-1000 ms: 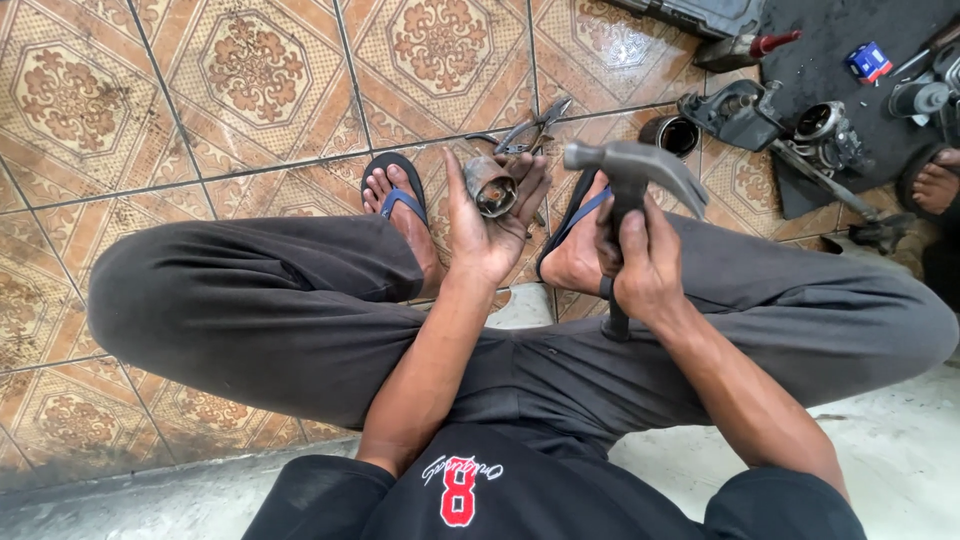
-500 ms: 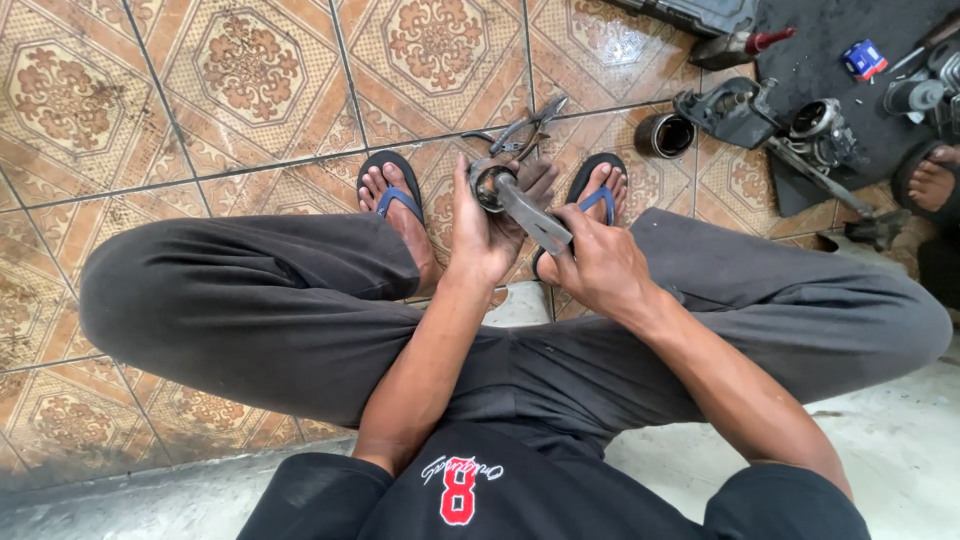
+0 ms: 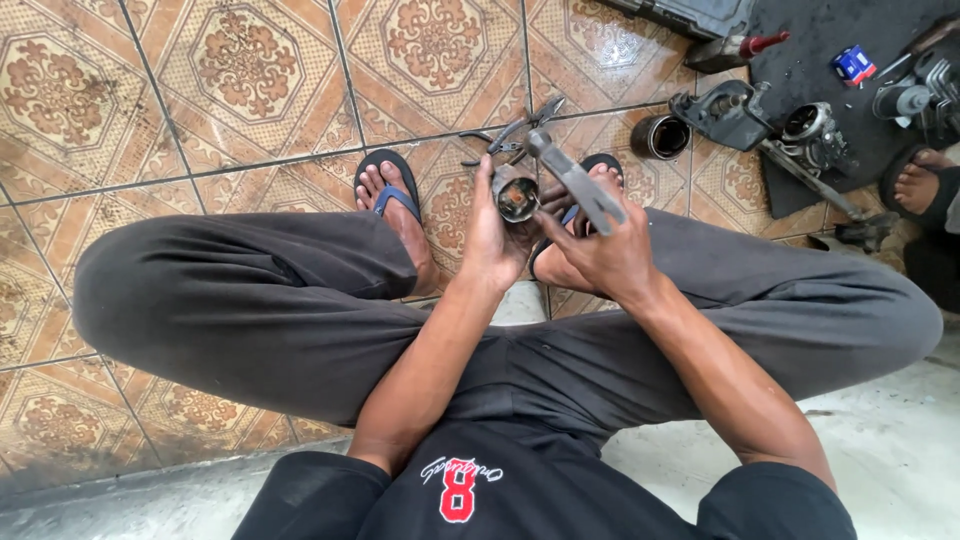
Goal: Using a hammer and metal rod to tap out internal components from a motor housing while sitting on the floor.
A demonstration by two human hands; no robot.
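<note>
Small round metal part [image 3: 516, 195], hollow, dark bore facing up, held above feet over tiled floor. Hammer [image 3: 577, 183]: grey metal, handle tilted, upper end just beside part, nr its rim.

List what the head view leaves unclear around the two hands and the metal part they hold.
- Hammer, head view: the right hand covers one end; its head cannot be made out.
- Small round metal part: the left hand wraps it, hiding its underside.
- Pliers on the tiled floor: partly behind the hammer and part.
- Engine parts at upper right: too small to identify, some cut by the frame edge.
</note>
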